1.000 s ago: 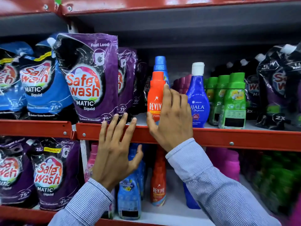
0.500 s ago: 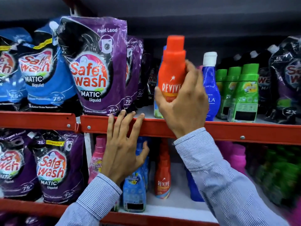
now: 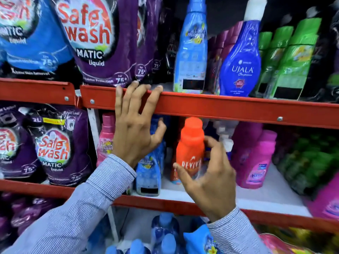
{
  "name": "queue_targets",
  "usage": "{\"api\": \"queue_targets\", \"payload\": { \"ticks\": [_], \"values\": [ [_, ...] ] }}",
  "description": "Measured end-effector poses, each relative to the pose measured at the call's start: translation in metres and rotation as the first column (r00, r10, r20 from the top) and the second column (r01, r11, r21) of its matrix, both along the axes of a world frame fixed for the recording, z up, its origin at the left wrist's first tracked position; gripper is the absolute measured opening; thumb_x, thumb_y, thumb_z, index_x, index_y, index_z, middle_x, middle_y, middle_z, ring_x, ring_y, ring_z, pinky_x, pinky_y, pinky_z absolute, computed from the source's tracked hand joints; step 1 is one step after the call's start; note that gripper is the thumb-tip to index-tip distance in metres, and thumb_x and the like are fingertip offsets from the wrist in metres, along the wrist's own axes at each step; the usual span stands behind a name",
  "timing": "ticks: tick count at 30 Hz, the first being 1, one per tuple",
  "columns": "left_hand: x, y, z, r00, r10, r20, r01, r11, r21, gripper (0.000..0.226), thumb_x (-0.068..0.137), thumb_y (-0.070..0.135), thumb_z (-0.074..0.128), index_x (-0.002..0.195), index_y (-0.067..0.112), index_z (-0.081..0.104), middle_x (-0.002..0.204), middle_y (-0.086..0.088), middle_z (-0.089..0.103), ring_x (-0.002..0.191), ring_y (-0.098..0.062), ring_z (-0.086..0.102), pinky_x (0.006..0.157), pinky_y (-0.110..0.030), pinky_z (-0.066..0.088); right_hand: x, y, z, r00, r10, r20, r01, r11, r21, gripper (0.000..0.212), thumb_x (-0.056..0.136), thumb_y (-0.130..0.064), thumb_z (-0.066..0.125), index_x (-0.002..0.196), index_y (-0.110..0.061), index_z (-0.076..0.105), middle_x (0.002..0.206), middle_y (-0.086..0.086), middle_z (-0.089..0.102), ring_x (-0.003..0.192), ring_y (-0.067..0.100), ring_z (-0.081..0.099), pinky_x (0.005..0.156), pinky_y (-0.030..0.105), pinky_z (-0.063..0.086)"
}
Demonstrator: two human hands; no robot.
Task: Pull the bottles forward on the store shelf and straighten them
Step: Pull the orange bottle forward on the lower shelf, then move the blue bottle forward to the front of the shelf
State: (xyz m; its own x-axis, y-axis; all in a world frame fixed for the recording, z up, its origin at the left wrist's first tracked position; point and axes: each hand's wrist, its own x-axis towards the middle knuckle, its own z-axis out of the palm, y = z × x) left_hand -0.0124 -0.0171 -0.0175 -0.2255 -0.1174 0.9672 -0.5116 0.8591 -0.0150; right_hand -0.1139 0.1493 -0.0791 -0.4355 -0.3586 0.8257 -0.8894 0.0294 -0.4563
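Down low and close, the right hand [image 3: 207,182] curls its fingers around an orange bottle [image 3: 190,149] that says "REVIVE" in white letters; the bottle stands almost straight up, its round cap on top, at the front of the middle shelf [image 3: 256,200] between a light blue bottle [image 3: 149,173] and pink bottles [image 3: 256,162]. A bit farther, the left hand [image 3: 135,131] is spread open, its fingertips resting on the red edge [image 3: 220,105] of the upper shelf and holding nothing. Up behind that edge stand purple "Safe wash MATIC liquid" pouches [image 3: 102,39], a tall light blue bottle [image 3: 191,52], a dark blue "UJALA" bottle [image 3: 242,61] and green bottles [image 3: 293,61].
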Motion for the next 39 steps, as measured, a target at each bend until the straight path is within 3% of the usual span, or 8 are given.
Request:
{"api": "queue_targets", "payload": {
  "ticks": [8,19,23,27,31,35,39],
  "values": [
    [-0.001,0.005,0.000,1.000,-0.022,-0.013,0.022,0.999,0.041,0.071,0.080,0.024,0.067,0.148,0.018,0.047,0.144,-0.015,0.052,0.147,-0.034,0.040,0.130,-0.059,0.013,-0.025,-0.037,-0.079,0.976,-0.057,0.211,-0.004,0.960,0.280,0.077,0.062,-0.041,0.085,0.123,-0.016,0.045,0.116,0.005,0.062,0.102,0.029,0.066,0.085,0.039,0.055],
    [-0.003,0.007,-0.001,1.000,-0.019,-0.005,0.019,0.998,0.057,0.073,0.080,0.022,0.065,0.149,0.018,0.044,0.145,-0.015,0.050,0.148,-0.034,0.037,0.130,-0.060,0.012,-0.023,-0.050,-0.098,0.950,-0.051,0.308,-0.057,0.941,0.333,0.077,0.060,-0.044,0.089,0.118,-0.020,0.044,0.117,0.003,0.054,0.104,0.025,0.060,0.087,0.032,0.046],
    [-0.003,0.008,-0.002,1.000,0.008,0.012,-0.009,0.998,0.063,0.075,0.081,0.025,0.065,0.151,0.017,0.040,0.147,-0.015,0.048,0.151,-0.034,0.033,0.131,-0.060,0.011,-0.025,-0.039,-0.090,0.956,-0.028,0.291,-0.075,0.938,0.338,0.078,0.060,-0.049,0.088,0.118,-0.019,0.044,0.117,0.001,0.052,0.104,0.022,0.059,0.089,0.034,0.050],
    [-0.004,0.010,-0.002,0.999,0.030,0.018,-0.031,0.998,0.062,0.077,0.081,0.030,0.064,0.153,0.017,0.038,0.152,-0.016,0.046,0.154,-0.035,0.028,0.130,-0.060,0.011,-0.026,-0.018,-0.055,0.995,-0.013,0.103,-0.004,0.988,0.155,0.059,0.075,-0.050,0.077,0.117,-0.020,0.049,0.114,-0.004,0.051,0.102,0.014,0.057,0.084,0.033,0.054],
    [-0.011,0.020,-0.002,0.999,0.035,-0.025,-0.033,0.997,0.074,0.077,0.082,0.036,0.063,0.153,0.014,0.039,0.156,-0.018,0.044,0.155,-0.038,0.026,0.130,-0.060,0.010,-0.034,0.002,0.005,0.982,-0.114,-0.151,0.094,0.986,-0.137,0.041,0.082,-0.032,0.070,0.118,-0.016,0.058,0.115,0.004,0.057,0.107,0.022,0.055,0.098,0.033,0.046],
    [-0.027,0.036,-0.002,1.000,0.001,0.015,-0.002,1.000,0.013,0.078,0.083,0.037,0.061,0.153,0.012,0.038,0.162,-0.017,0.039,0.156,-0.038,0.024,0.129,-0.062,0.012,-0.045,0.015,0.065,0.911,-0.297,-0.287,0.228,0.941,-0.251,0.050,0.082,-0.032,0.068,0.128,-0.015,0.061,0.123,0.012,0.060,0.114,0.033,0.055,0.103,0.043,0.041],
    [-0.048,0.052,0.002,0.998,-0.035,0.059,0.036,0.999,-0.026,0.081,0.082,0.037,0.063,0.155,0.015,0.037,0.163,-0.017,0.036,0.156,-0.039,0.024,0.128,-0.064,0.016,-0.055,0.016,0.115,0.874,-0.408,-0.263,0.335,0.899,-0.283,0.065,0.080,-0.040,0.066,0.139,-0.016,0.053,0.135,0.014,0.054,0.120,0.037,0.050,0.106,0.049,0.040]
  ]
}}
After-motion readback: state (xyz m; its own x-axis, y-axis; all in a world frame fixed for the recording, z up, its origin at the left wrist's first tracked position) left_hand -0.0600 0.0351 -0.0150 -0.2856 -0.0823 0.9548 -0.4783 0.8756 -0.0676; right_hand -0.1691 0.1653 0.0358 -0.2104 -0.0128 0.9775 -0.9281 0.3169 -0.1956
